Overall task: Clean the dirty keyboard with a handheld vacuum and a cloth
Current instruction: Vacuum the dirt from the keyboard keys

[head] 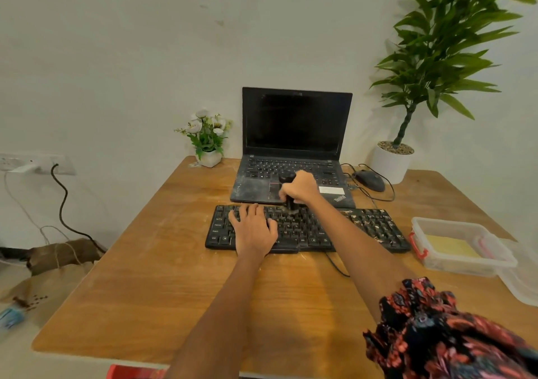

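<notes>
Wooden table against a pale wall. Black keyboard lies across the middle of it, just in front of an open laptop whose screen is dark and whose palm rest is dusty. Pale crumbs and specks litter the keyboard, thickest on its right end; faint dust streaks show on the table around it. Left hand rests flat on the left half of the keyboard, palm down, fingers straight and slightly spread over the keys, holding nothing. Right hand is wrapped in a fist around a small black handheld vacuum, held upright; its dark top sticks out above the fingers and its lower end meets the top key rows near the keyboard's middle, where a bit of pale debris sits at the tip. Right sleeve is a dark floral print, pushed up the forearm. To the right of the keyboard, near the table edge, a clear plastic box with red clips holds a folded yellow cloth. A black mouse with its cable sits right of the laptop. A small pot of white flowers stands left of the laptop; a tall leafy plant in a white pot stands at the far right corner.
</notes>
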